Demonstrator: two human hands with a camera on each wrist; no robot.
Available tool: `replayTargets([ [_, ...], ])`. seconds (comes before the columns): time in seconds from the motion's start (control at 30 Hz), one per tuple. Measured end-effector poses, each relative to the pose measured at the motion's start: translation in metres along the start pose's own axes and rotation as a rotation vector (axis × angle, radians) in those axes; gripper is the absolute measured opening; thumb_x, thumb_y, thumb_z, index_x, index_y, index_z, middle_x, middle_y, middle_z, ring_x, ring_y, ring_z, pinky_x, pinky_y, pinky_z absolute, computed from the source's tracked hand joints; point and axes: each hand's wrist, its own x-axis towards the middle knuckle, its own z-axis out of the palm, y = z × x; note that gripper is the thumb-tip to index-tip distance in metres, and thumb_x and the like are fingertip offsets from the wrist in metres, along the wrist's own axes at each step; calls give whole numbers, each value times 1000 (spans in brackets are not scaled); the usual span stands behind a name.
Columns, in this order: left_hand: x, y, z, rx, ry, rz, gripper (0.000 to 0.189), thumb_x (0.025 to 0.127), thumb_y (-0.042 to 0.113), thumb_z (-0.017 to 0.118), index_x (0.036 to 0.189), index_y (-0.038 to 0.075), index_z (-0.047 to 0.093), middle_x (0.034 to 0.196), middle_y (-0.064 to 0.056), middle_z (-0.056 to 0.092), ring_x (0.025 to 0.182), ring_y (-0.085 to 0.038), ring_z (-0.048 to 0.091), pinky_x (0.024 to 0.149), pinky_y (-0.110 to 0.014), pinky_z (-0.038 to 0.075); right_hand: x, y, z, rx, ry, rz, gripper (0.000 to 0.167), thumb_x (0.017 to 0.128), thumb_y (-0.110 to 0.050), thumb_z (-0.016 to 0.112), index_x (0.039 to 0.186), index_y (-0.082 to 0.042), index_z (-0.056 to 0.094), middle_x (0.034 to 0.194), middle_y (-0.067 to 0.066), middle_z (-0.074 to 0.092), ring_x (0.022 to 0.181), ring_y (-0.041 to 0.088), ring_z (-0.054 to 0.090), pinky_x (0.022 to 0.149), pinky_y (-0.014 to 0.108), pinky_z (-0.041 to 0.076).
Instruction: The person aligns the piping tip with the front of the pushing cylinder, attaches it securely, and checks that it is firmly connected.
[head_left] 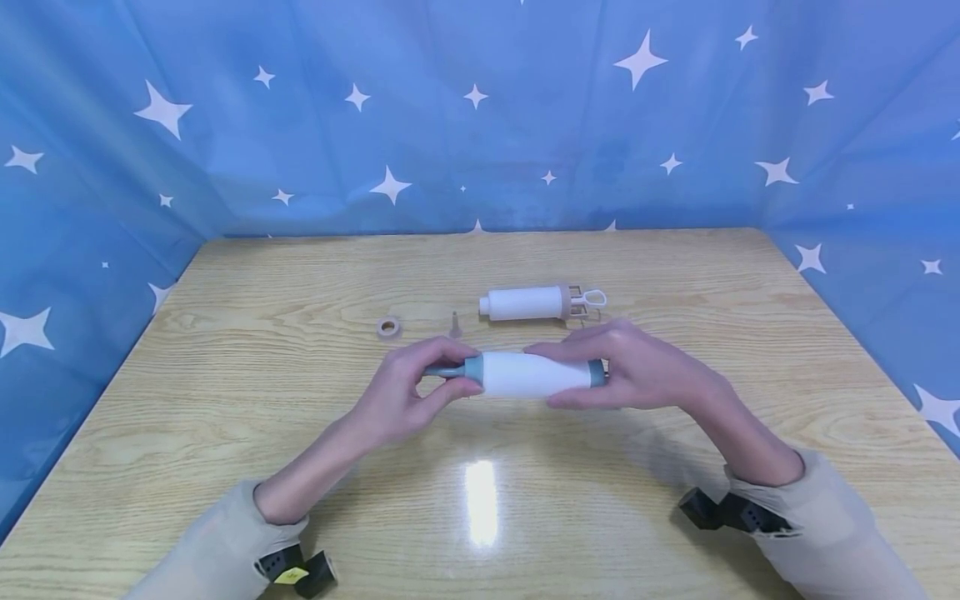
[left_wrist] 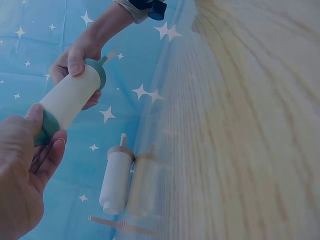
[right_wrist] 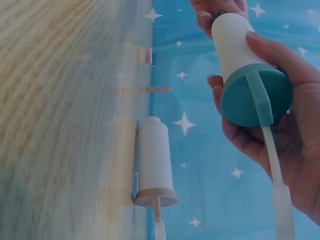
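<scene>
1 beige-capped cylinder obstructs beyond the right hand; near tabletop gives room.

The person's left sleeve and right sleeve are matching in plain, pale grey cloth, each creasing loosely toward its end. At the left cuff, a stubby black wrist camera is sitting beside a dark mount carrying a yellow label. At the right cuff, a similar black camera is adjoining a black mount dotted with small marks.
</scene>
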Motion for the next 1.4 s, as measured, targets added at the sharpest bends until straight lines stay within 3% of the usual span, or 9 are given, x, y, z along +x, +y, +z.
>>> replayTargets([
  [0.23,0,0,0,6,-9,19,31,82,-7,79,111,-3,68,107,-13,73,95,-22,71,86,-31,61,0,1,1,30,-17,-1,48,87,-20,81,131,-5,67,109,1,75,76,5,63,58,23,53],
  [0.47,0,-2,-2,64,-4,-18,33,85,1,80,115,0,67,107,-8,72,93,-16,70,83,-29,61,1,-1,2,-51,-22,63,54,89,-26,79,136,-5,63,119,5,72,92,11,67,67,26,57],
  [0.73,-1,-3,-2,110,-43,-99,45,82,12,85,123,2,68,115,-7,71,92,-14,69,80,-25,60,3,-1,8,-96,-23,95,54,86,-30,82,133,-8,67,119,3,72,102,16,68,75,33,60],
  [1.0,0,-5,-1,130,-95,-197,44,80,12,87,118,-1,70,116,-12,72,98,-20,71,86,-23,59,5,4,11,-93,-100,168,56,88,-32,81,136,-9,63,127,5,68,106,19,66,82,38,59],
  [1.4,-1,-11,-4,162,-69,-352,42,82,15,86,117,-2,71,113,-13,73,94,-20,72,82,-29,61,2,21,12,-38,-187,299,55,83,-21,85,129,-7,59,120,1,64,100,16,59,85,40,56],
])
